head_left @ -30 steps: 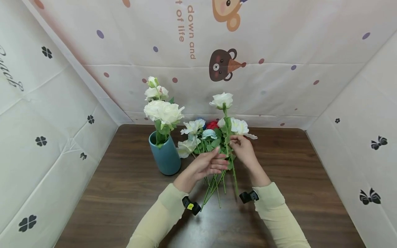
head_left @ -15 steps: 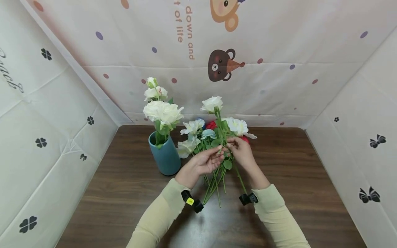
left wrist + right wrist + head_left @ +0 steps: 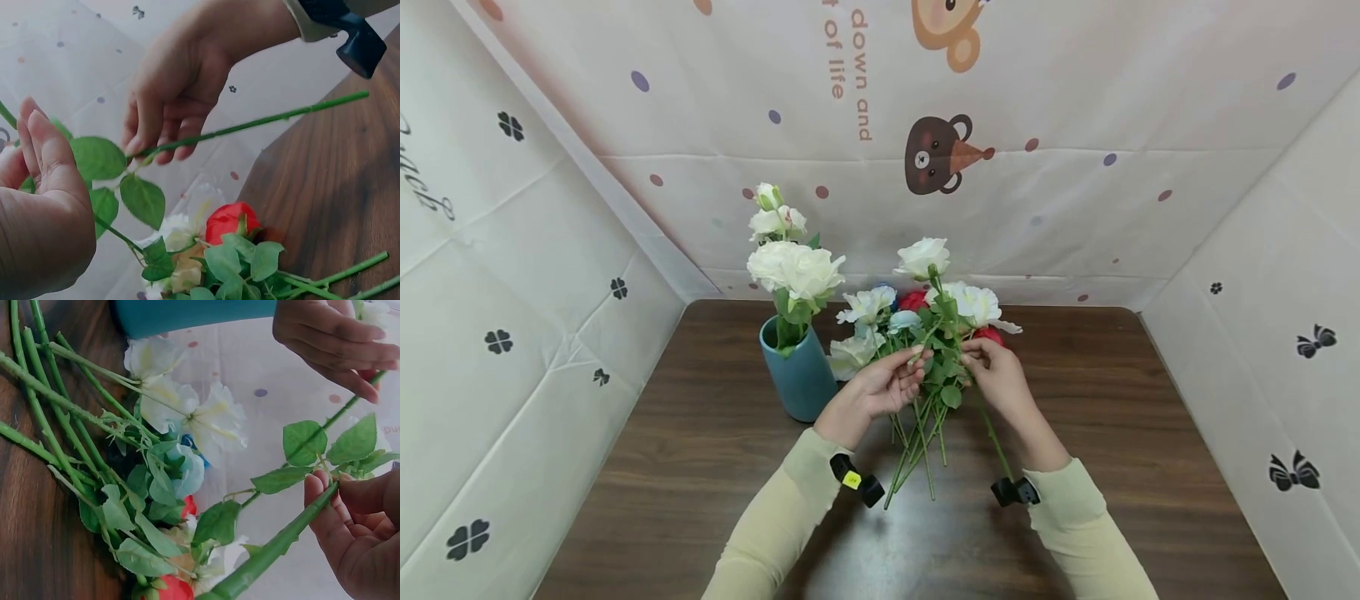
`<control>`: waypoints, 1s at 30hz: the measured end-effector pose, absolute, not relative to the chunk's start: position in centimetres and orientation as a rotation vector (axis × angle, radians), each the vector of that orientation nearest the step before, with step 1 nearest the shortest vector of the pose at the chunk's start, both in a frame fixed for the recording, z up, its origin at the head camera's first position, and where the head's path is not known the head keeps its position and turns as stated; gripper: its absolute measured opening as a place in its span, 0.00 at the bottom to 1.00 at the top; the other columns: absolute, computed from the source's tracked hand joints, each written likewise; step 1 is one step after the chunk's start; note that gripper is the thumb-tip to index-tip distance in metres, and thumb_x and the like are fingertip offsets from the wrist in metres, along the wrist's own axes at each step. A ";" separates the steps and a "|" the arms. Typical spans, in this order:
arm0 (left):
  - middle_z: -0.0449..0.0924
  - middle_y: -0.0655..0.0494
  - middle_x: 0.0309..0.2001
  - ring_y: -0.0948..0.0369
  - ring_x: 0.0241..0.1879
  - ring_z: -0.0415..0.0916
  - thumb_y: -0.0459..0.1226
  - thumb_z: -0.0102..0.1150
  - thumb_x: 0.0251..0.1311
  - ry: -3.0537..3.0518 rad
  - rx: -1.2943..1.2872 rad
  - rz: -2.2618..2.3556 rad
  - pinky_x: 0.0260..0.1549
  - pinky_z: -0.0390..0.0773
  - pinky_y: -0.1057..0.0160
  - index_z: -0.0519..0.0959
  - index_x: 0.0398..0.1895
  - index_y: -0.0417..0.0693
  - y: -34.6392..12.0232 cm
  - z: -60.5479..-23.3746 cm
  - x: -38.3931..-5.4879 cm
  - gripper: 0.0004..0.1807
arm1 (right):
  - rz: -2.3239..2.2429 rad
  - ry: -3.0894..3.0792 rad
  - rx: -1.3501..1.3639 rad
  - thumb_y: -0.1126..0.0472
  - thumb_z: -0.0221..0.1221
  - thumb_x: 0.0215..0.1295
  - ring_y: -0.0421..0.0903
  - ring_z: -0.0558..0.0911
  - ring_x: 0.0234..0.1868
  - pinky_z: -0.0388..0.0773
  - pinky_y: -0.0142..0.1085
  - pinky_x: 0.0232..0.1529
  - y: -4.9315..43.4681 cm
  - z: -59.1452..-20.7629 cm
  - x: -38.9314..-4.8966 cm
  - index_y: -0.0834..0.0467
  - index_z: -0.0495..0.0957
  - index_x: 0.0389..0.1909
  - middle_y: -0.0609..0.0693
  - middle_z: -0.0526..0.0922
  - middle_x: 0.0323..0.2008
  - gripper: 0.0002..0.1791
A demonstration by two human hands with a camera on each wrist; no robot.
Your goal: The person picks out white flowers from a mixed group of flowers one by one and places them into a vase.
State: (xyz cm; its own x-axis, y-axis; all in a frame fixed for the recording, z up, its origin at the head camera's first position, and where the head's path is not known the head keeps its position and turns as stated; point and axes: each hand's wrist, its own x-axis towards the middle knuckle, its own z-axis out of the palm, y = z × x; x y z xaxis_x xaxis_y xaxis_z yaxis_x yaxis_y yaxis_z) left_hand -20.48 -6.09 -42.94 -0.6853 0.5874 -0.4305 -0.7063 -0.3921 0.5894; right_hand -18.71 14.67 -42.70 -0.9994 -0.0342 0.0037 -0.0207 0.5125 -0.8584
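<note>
In the head view, the white rose (image 3: 922, 257) leans above the other flowers (image 3: 867, 307), to the right of the vase (image 3: 801, 379). The right hand (image 3: 1000, 383) pinches its stem (image 3: 269, 125) partway down; the left hand (image 3: 876, 392) has thumb and fingertips nearly together on something green. The rose looks light but top-heavy, its petals probably soft and easily creased.

In the left wrist view, the bare lower stem juts from the right hand above the tabletop (image 3: 312, 187). It seems stiff and slightly knobbly, so unlikely to slip, and is the best place to hold. The leaves (image 3: 99, 157) look thin and might tear off.

In the right wrist view, that pinch sits where leaves branch off. The left hand holds a thinner stem (image 3: 357, 399), likely bendier; whether it belongs to the same rose, I cannot tell.
</note>
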 end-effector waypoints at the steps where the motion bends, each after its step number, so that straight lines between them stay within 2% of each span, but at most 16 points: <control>1: 0.84 0.66 0.19 0.74 0.21 0.80 0.43 0.38 0.82 0.993 -0.189 2.112 0.23 0.76 0.76 0.87 0.29 0.53 -6.2 -43.0 -20.5 0.26 | -1.549 2.716 -0.046 0.69 0.55 0.75 0.53 0.85 0.39 0.81 0.27 0.34 14.8 -42.6 -18.6 0.72 0.78 0.56 0.68 0.84 0.46 0.14; 7: 0.83 0.66 0.20 0.73 0.22 0.78 0.42 0.38 0.82 1.032 -0.195 2.080 0.25 0.77 0.76 0.87 0.30 0.55 -7.2 -44.2 -20.4 0.27 | -1.627 2.674 -0.029 0.71 0.54 0.75 0.32 0.81 0.29 0.83 0.27 0.33 15.6 -42.0 -18.1 0.74 0.77 0.57 0.71 0.83 0.46 0.15; 10: 0.82 0.67 0.21 0.74 0.22 0.78 0.42 0.38 0.82 1.087 -0.183 2.032 0.25 0.77 0.77 0.87 0.31 0.56 -7.9 -44.9 -20.3 0.26 | -1.661 2.662 -0.014 0.71 0.52 0.75 0.26 0.79 0.27 0.83 0.26 0.34 16.1 -41.5 -17.9 0.74 0.76 0.58 0.73 0.82 0.48 0.15; 15: 0.83 0.67 0.23 0.74 0.24 0.80 0.41 0.43 0.81 1.242 -0.071 1.911 0.27 0.79 0.76 0.85 0.37 0.55 -9.2 -46.1 -20.2 0.19 | -1.713 2.667 0.038 0.70 0.51 0.77 0.23 0.78 0.29 0.85 0.27 0.38 16.6 -40.4 -17.7 0.75 0.73 0.60 0.73 0.80 0.51 0.17; 20: 0.84 0.64 0.26 0.72 0.26 0.82 0.40 0.50 0.78 1.405 0.023 1.760 0.30 0.81 0.75 0.83 0.46 0.46 -10.3 -47.5 -19.9 0.12 | -1.798 2.635 0.074 0.72 0.49 0.76 0.25 0.81 0.31 0.84 0.24 0.39 16.9 -39.8 -17.7 0.75 0.70 0.62 0.72 0.78 0.53 0.18; 23: 0.84 0.63 0.24 0.70 0.23 0.81 0.39 0.54 0.75 1.562 0.000 1.669 0.27 0.81 0.73 0.83 0.49 0.37 -10.4 -48.1 -19.5 0.14 | -1.853 2.595 0.106 0.72 0.48 0.77 0.26 0.81 0.32 0.84 0.23 0.40 16.9 -39.7 -17.7 0.75 0.68 0.64 0.69 0.78 0.54 0.19; 26: 0.85 0.61 0.21 0.69 0.21 0.81 0.39 0.59 0.72 1.745 0.009 1.565 0.26 0.82 0.70 0.83 0.47 0.28 -10.4 -48.8 -19.2 0.18 | -1.906 2.559 0.138 0.72 0.48 0.77 0.25 0.81 0.33 0.83 0.21 0.41 16.8 -39.7 -17.7 0.75 0.67 0.64 0.66 0.78 0.52 0.19; 30: 0.85 0.61 0.20 0.69 0.20 0.80 0.40 0.63 0.69 1.933 0.064 1.431 0.28 0.84 0.66 0.85 0.44 0.26 -10.5 -49.5 -18.8 0.20 | -1.953 2.568 0.163 0.72 0.48 0.77 0.25 0.81 0.33 0.83 0.21 0.41 16.8 -39.5 -17.6 0.74 0.68 0.63 0.63 0.79 0.49 0.18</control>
